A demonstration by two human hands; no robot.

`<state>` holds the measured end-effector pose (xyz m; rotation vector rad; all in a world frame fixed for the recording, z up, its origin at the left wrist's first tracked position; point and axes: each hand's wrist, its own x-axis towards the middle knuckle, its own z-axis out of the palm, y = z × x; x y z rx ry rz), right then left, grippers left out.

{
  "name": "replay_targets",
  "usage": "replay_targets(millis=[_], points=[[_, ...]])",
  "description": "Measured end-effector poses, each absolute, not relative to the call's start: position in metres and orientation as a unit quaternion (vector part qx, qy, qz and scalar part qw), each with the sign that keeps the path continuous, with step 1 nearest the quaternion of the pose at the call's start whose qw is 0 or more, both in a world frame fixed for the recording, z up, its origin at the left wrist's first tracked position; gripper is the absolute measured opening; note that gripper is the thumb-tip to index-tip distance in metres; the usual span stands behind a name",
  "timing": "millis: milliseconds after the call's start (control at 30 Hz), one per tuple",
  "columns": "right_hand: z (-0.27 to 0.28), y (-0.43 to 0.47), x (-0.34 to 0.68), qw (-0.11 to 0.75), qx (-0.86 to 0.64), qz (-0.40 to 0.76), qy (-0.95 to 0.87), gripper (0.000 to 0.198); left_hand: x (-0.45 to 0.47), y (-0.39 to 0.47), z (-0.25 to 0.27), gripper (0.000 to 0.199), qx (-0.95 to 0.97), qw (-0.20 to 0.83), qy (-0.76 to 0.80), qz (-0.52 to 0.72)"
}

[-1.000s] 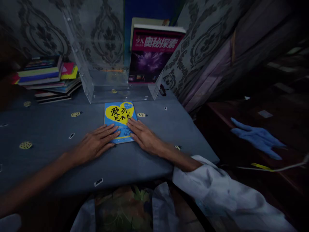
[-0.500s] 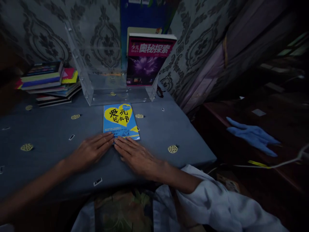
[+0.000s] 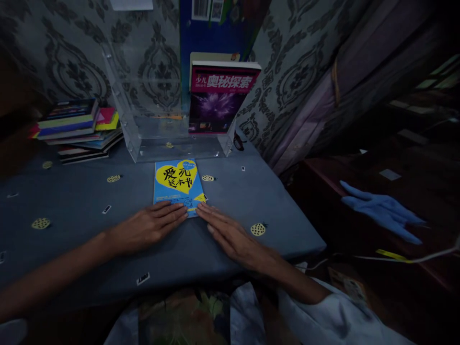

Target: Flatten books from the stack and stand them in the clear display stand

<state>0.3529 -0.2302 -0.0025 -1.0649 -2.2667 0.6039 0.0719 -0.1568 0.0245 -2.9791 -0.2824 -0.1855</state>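
Note:
A blue book with a yellow heart on its cover (image 3: 178, 179) lies flat on the grey-blue tablecloth (image 3: 136, 187). My left hand (image 3: 149, 226) rests with its fingers stretched out over the book's lower edge. At the lower right corner, the fingertips of my right hand (image 3: 233, 235) touch the book, the fingers straight and the palm low over the cloth. Beyond the book stands a clear acrylic book stand (image 3: 143, 151). A dark book with a magenta title band (image 3: 221, 98) leans upright in its right part.
A stack of books (image 3: 77, 124) sits at the back left. Dark glasses (image 3: 238, 142) lie by the stand's right foot. Right of the table, a blue glove (image 3: 383, 208) rests on a dark red surface, near a white cable (image 3: 427, 258). Patterned wallpaper and a curtain (image 3: 309, 110) rise behind.
My hands have moved apart: the right slid to the right, onto the book's lower right corner, and the left shifted slightly right along the lower edge. The view has tilted up a little.

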Motion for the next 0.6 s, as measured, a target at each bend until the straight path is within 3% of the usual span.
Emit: replay_targets(millis=[233, 600], points=[[0.002, -0.229, 0.359, 0.327, -0.438, 0.286, -0.787, 0.049, 0.12, -0.151, 0.025, 0.05, -0.994, 0.07, -0.083, -0.017], [-0.008, -0.227, 0.356, 0.279, -0.419, 0.177, -0.845, 0.044, 0.059, -0.163, 0.022, 0.058, -0.991, 0.052, -0.119, -0.015]])
